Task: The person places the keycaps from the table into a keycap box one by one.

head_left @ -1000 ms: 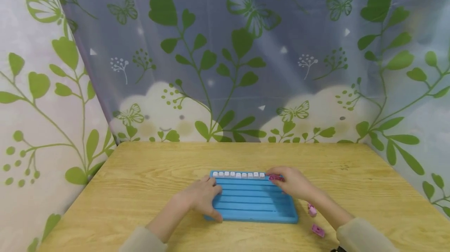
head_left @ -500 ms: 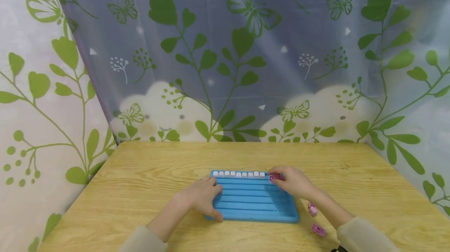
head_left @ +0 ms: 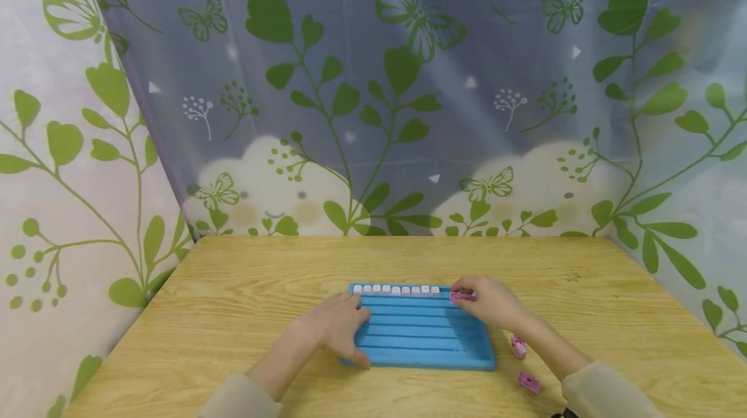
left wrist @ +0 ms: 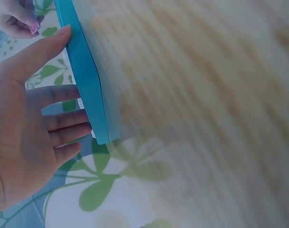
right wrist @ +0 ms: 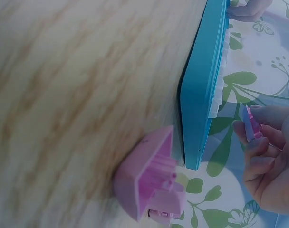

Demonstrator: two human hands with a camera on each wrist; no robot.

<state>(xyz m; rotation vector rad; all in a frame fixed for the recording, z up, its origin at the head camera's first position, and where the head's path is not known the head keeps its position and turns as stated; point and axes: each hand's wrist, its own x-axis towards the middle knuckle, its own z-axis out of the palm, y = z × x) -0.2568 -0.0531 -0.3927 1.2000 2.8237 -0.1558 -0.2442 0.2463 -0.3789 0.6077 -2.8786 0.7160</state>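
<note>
My right hand (head_left: pixel 489 301) pinches a pink keycap (head_left: pixel 463 298) between thumb and fingers, just over the back right corner of a blue keyboard tray (head_left: pixel 415 334). In the right wrist view that keycap (right wrist: pixel 251 124) is tilted on edge, apart from the tray. White keycaps (head_left: pixel 395 290) fill the left and middle of the tray's back row. My left hand (head_left: pixel 338 326) rests at the tray's left end, thumb at the front edge. In the left wrist view its fingers (left wrist: pixel 63 121) lie nearly straight against the rim.
Two pink keycap pieces lie right of the tray: one (head_left: pixel 519 347) by its corner, another (head_left: pixel 529 382) closer to me. The right wrist view shows a hollow pink keycap (right wrist: pixel 143 175) close up. A wooden table (head_left: pixel 262 262) meets a leaf-patterned curtain (head_left: pixel 362 81).
My right hand has shifted slightly right and towards me with the pink keycap, which has turned in the fingers. The left hand and the tray stay almost in place.
</note>
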